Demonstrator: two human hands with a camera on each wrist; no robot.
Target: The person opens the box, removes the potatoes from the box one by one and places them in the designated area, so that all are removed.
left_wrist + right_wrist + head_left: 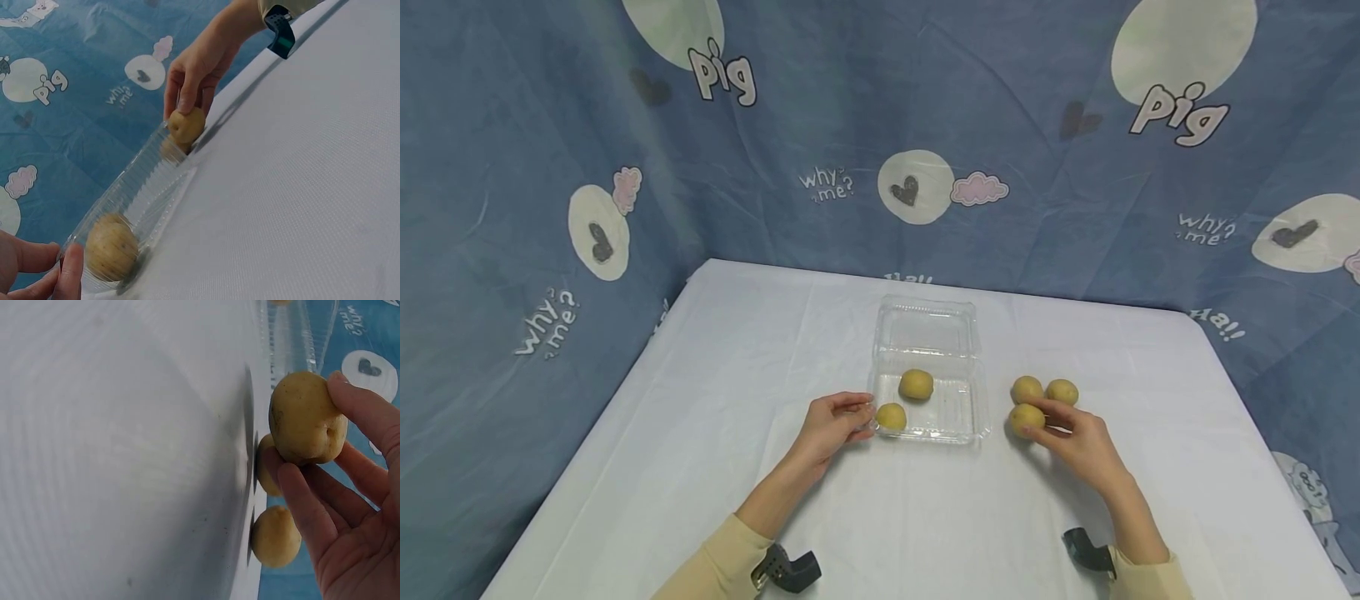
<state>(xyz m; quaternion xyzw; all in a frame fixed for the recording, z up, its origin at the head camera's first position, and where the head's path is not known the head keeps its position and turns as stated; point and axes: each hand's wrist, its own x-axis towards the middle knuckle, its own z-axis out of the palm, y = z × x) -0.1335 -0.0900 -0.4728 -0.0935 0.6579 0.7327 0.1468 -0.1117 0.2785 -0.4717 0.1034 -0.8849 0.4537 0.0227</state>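
A clear plastic clamshell box (951, 408) lies with its lid folded back on the white table. Two potatoes sit in its base: one potato (916, 384) near the middle and another potato (891, 417) at the front left corner. My left hand (835, 429) pinches the box's left rim between thumb and fingers, as the left wrist view also shows. Right of the box, my right hand (1075, 437) grips a potato (306, 419) between thumb and fingertips, lifted off the table in the right wrist view. Just behind it rest two more potatoes, a left one (1027, 389) and a right one (1063, 392).
A white cloth covers the table (760, 333). Behind it and along its sides hangs a blue printed curtain (820, 100). Dark devices are strapped at both wrists, one on the left (790, 571) and one on the right (1088, 552).
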